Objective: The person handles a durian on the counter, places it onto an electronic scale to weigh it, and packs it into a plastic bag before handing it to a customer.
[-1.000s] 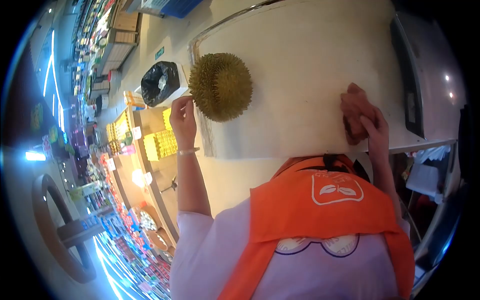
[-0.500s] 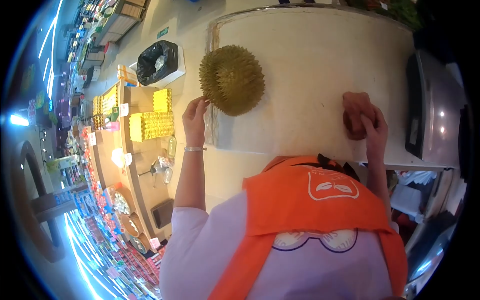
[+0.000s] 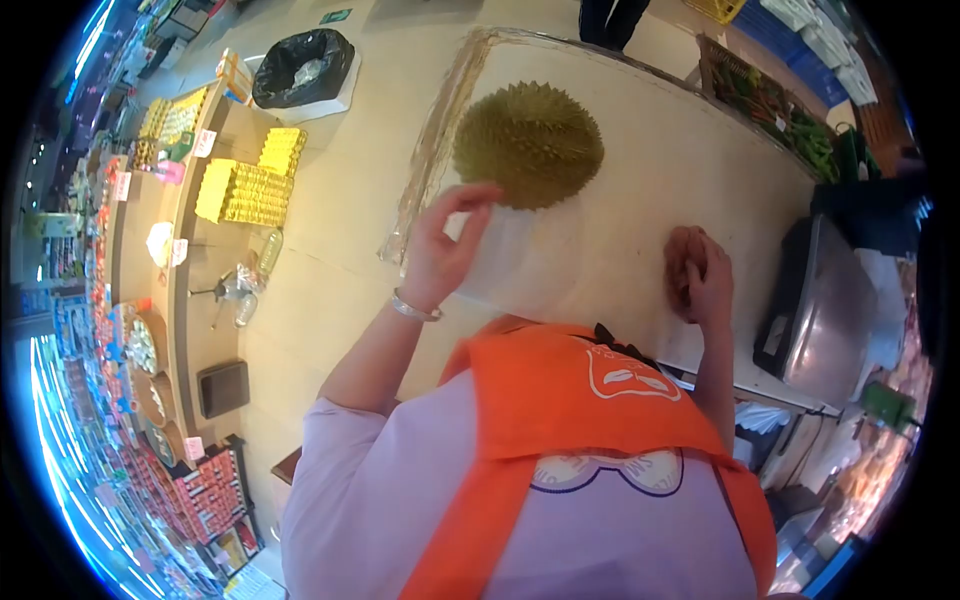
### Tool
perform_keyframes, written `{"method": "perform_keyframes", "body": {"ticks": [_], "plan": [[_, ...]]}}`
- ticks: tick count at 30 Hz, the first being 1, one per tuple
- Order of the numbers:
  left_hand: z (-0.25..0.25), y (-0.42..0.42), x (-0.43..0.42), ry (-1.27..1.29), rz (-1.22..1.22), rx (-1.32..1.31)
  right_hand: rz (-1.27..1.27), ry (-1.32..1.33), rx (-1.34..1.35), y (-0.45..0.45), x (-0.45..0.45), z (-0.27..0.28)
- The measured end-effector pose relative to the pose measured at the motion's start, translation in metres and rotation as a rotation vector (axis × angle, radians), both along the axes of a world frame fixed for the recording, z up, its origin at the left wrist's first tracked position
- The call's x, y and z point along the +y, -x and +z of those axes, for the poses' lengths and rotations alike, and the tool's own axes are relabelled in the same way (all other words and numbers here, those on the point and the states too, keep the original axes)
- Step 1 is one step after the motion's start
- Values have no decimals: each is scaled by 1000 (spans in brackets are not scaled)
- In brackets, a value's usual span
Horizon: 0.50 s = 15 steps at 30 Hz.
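Note:
A whole spiky green-brown durian (image 3: 528, 140) lies on the pale table (image 3: 600, 240), inside its left edge. My left hand (image 3: 445, 245), a bracelet at its wrist, is at the durian's near side with thumb and index finger curved and apart. Its fingertips overlap the lower spines; whether they touch cannot be made out. Further right, my right hand (image 3: 708, 285) grips a crumpled reddish-brown cloth (image 3: 682, 255) at the tabletop.
A metal-topped appliance (image 3: 825, 300) stands at the table's right end. Beyond the far edge are a vegetable crate (image 3: 765, 105) and a person's dark-trousered legs (image 3: 610, 22). Left are a black-lined bin (image 3: 303, 70), yellow egg trays (image 3: 245, 193) and shelves.
The view has turned. My left hand has swung right and its thumb and finger have parted. The durian sits further in from the left edge. My right hand still grips the cloth.

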State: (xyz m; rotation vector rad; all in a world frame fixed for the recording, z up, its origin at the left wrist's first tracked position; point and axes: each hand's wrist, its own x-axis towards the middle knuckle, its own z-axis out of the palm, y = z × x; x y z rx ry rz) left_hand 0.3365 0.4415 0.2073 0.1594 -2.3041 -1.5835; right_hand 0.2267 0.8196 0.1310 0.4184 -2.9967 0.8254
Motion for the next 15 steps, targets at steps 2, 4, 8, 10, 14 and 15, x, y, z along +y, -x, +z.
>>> {"method": "perform_keyframes", "body": {"ticks": [2, 4, 8, 10, 14, 15], "plan": [[-3, -3, -13, 50, 192, 57, 7, -7, -11, -2, 1, 1], [-18, -4, -36, -59, 307, 41, 27, -28, -2, -1, 5, -4], [-32, -2, -47, -150, 400, -1, 59, -15, 13, 0, 11, -10], [-34, -3, -42, -129, 388, -24, 73, -7, 10, 2, 13, -11], [-46, -5, -25, -12, 349, 5, 65, -24, 42, 2, 14, -13], [-48, -5, -23, -30, 341, 18, 70, -33, 42, 3, 13, -14]]}}
